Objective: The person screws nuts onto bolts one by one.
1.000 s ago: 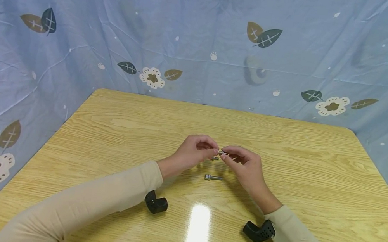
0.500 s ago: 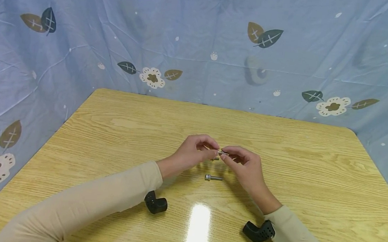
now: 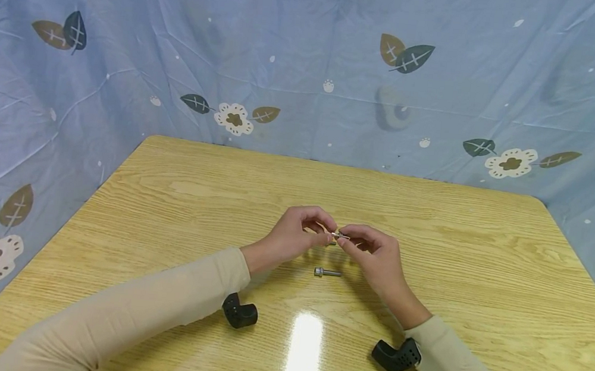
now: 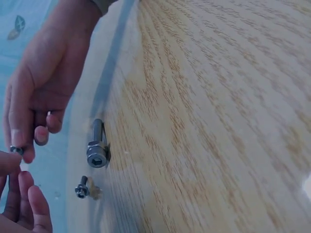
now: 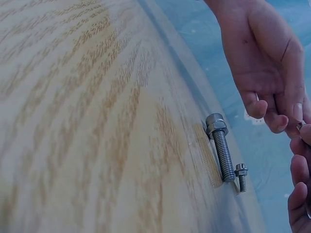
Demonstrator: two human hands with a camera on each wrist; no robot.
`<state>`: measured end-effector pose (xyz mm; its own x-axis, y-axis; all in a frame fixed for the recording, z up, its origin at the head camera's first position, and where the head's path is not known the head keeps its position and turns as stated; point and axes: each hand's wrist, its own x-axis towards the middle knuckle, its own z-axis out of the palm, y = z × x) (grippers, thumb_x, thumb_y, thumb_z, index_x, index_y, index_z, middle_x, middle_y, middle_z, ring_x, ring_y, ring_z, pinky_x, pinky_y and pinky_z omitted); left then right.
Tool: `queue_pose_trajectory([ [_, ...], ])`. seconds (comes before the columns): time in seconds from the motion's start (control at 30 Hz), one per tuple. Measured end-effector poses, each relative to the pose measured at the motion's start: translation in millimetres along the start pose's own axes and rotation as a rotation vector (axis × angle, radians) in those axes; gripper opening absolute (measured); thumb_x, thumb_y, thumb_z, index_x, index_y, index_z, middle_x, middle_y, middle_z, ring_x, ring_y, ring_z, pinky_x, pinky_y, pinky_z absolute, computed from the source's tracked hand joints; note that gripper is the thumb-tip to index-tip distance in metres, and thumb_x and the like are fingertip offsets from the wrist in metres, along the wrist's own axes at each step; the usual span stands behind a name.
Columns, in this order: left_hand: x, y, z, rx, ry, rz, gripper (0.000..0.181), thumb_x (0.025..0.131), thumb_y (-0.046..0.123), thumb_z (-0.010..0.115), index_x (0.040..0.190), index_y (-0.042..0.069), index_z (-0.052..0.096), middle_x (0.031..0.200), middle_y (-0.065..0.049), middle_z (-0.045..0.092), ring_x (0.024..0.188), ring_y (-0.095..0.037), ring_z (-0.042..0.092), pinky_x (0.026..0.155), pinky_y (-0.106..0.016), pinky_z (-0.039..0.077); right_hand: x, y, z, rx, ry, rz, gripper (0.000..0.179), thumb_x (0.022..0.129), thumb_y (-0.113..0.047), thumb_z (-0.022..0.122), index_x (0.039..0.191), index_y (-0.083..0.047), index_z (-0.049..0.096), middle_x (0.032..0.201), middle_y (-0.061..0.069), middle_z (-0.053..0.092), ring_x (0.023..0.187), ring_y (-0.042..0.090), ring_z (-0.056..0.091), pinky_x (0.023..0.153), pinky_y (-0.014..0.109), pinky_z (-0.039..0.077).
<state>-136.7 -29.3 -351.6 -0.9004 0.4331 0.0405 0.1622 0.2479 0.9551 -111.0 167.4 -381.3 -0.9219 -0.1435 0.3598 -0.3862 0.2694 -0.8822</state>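
Observation:
Over the middle of the table, both hands meet at a small metal bolt (image 3: 340, 235), mostly covered by fingertips. My right hand (image 3: 377, 254) pinches it between thumb and forefinger from the right. From the left, my left hand (image 3: 295, 233) has its thumb and fingertips on the bolt's other end. Below them a large socket-head bolt (image 3: 328, 272) lies on the table with a nut (image 5: 219, 126) run up near its head. Beside it is a smaller bolt (image 5: 242, 177) with a nut at its head, partly hidden under the hands in the head view.
The wood-grain table (image 3: 210, 201) runs out on all sides of the hands. A blue curtain (image 3: 309, 61) with leaves and flowers hangs behind its far edge. Black wrist mounts (image 3: 396, 355) sit at both sleeves.
My left thumb has shifted slightly down and left, showing more of the small bolt between the fingertips. The right hand and the bolts on the table stay nearly where they were.

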Motion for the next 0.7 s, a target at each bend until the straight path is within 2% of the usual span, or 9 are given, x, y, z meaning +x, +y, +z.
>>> queue_pose_trajectory([
  [0.2,-0.6,-1.3,-1.2,-0.045,-0.019,-0.048,0.016,0.093,0.02,0.066,0.107,0.013,0.068,0.108,-0.007,0.066,0.098,-0.031,0.063,0.083,-0.045,0.054,-1.0,-0.8,-0.4,0.006,0.007,-0.003,0.016,0.089,-0.01,0.07,0.105,-0.007,0.072,0.098,-0.002,0.071,0.083,0.006,0.063,0.071,0.022,0.052],
  [0.33,-0.7,-0.7,-0.7,-0.058,-0.021,-0.067,0.016,0.094,0.021,0.065,0.107,0.012,0.068,0.105,-0.012,0.067,0.099,-0.035,0.064,0.087,-0.046,0.053,-1.1,-0.3,-0.3,0.009,0.012,-0.001,0.016,0.089,-0.01,0.07,0.105,-0.007,0.072,0.098,-0.001,0.071,0.083,0.006,0.064,0.072,0.022,0.052],
  [0.43,-0.4,-0.7,0.1,-0.044,-0.008,-0.058,0.013,0.093,0.018,0.066,0.104,0.013,0.069,0.104,-0.009,0.067,0.097,-0.032,0.065,0.085,-0.045,0.054,-1.4,-0.2,-0.1,0.011,0.011,0.0,0.016,0.089,-0.01,0.07,0.104,-0.007,0.072,0.099,0.005,0.071,0.083,0.006,0.064,0.071,0.022,0.052],
  [0.57,0.8,-2.1,1.0,-0.002,0.015,-0.024,0.009,0.09,0.013,0.069,0.099,0.016,0.07,0.105,-0.002,0.067,0.092,-0.022,0.065,0.079,-0.041,0.055,-1.8,-0.7,-0.4,0.002,0.005,0.004,0.016,0.089,-0.011,0.07,0.105,-0.007,0.072,0.101,0.01,0.071,0.083,0.006,0.063,0.072,0.022,0.052],
  [0.63,1.0,-2.0,1.1,0.012,0.019,-0.011,0.009,0.089,0.013,0.07,0.097,0.016,0.07,0.106,-0.001,0.066,0.091,-0.016,0.064,0.078,-0.038,0.055,-1.8,-0.7,-0.5,-0.002,0.002,0.005,0.016,0.089,-0.011,0.069,0.105,-0.007,0.072,0.101,0.011,0.07,0.083,0.006,0.063,0.072,0.022,0.052],
  [0.7,0.6,-1.4,0.9,0.008,0.015,-0.012,0.01,0.089,0.013,0.07,0.099,0.017,0.07,0.107,0.0,0.066,0.093,-0.017,0.063,0.078,-0.038,0.055,-1.8,-0.8,-0.6,-0.006,0.002,0.006,0.016,0.09,-0.012,0.069,0.105,-0.007,0.072,0.102,0.011,0.07,0.084,0.006,0.063,0.073,0.022,0.052],
])
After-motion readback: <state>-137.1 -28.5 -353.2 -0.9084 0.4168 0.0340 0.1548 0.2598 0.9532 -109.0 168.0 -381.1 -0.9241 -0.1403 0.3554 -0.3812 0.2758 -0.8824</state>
